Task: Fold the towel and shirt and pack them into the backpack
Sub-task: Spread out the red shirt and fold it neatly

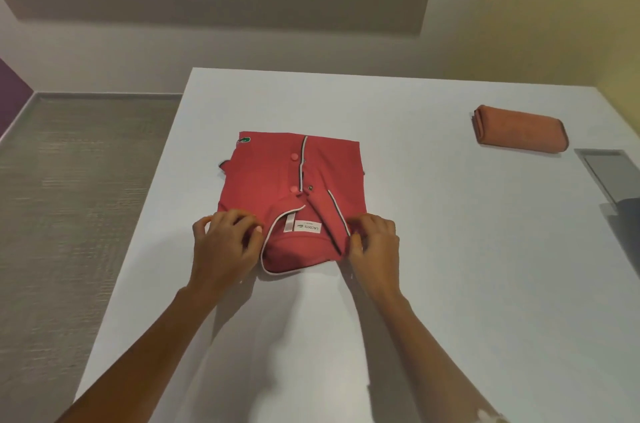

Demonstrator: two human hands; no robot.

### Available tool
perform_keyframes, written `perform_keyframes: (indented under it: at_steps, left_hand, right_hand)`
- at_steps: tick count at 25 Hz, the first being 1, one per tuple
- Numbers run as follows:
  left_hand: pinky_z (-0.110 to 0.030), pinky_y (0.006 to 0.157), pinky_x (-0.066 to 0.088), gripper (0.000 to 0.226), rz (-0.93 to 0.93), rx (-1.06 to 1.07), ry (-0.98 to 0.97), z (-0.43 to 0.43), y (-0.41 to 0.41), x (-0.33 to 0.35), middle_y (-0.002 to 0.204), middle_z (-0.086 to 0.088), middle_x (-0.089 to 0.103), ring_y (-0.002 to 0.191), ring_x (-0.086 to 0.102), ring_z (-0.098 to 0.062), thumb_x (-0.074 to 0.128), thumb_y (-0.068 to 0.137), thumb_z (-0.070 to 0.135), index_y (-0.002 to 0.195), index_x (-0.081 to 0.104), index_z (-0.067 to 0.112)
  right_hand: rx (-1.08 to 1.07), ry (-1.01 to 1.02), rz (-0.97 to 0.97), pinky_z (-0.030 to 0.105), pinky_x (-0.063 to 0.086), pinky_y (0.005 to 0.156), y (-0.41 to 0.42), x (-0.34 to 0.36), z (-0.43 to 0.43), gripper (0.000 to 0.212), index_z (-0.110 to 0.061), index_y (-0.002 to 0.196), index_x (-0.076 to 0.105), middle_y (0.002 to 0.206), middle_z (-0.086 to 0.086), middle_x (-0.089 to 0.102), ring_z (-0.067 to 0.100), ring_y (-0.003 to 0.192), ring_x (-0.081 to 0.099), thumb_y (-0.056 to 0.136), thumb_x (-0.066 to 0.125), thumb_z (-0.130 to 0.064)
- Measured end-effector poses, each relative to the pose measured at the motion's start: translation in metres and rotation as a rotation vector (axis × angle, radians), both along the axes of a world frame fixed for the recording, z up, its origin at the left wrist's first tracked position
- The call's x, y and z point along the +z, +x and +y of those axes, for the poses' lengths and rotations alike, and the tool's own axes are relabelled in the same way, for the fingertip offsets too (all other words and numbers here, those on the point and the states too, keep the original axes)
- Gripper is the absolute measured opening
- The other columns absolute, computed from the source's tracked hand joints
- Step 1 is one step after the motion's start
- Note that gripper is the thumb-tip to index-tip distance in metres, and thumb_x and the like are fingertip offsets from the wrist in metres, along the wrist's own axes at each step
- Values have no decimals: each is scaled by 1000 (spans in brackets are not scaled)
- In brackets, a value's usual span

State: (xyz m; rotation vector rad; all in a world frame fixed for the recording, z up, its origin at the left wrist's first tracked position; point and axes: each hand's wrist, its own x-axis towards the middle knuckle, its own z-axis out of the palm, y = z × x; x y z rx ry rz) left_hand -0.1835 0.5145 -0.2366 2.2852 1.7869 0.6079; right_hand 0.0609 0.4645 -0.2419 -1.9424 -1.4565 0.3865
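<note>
A red polo shirt [273, 176] lies folded into a rectangle on the white table [433, 266], collar toward me and label showing. My left hand [225, 242] grips the shirt's near left corner beside the collar, fingers curled on the cloth. My right hand [375, 242] pinches the near right corner at the white-trimmed collar edge. A folded salmon-orange towel [519, 130] rests at the table's far right, well away from both hands. No backpack is recognisable in view.
A grey flat object [609, 169] sits at the right edge of the table, with a dark shape [627, 214] just below it, cut off by the frame. Grey carpeted floor [69, 214] runs along the left of the table.
</note>
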Motion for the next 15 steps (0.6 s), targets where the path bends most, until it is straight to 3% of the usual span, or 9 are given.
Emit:
perform_keyframes:
  at_steps: [3,5,10,15]
  left_hand:
    - [-49,99,33,42,-62,195,-99,4,19,1,98,0,66,98,58,-24,40,96,49,86,67,19]
    - [-50,100,33,35,-49,252,-81,10,29,2,104,-3,65,103,57,-27,48,94,51,94,64,19]
    - [-56,109,27,63,117,-35,-74,25,32,-11,148,-5,45,137,39,-30,39,86,59,144,43,34]
    - [-64,108,27,65,326,-133,-124,24,28,-26,156,-8,34,142,34,-36,27,90,60,150,34,34]
  right_hand:
    - [52,-45,-121,37,38,96,-21,7,12,29,-23,116,66,125,-3,63,20,116,49,93,48,-22]
    - [91,-91,-212,42,33,106,-32,5,22,40,-20,128,61,138,2,56,24,130,45,95,40,-28]
    - [157,-202,-345,49,24,114,-36,-13,30,54,-22,147,41,154,2,38,25,145,29,96,27,-33]
    - [129,-191,-393,52,25,114,-37,-26,23,55,-25,151,32,156,-1,34,23,146,28,99,21,-37]
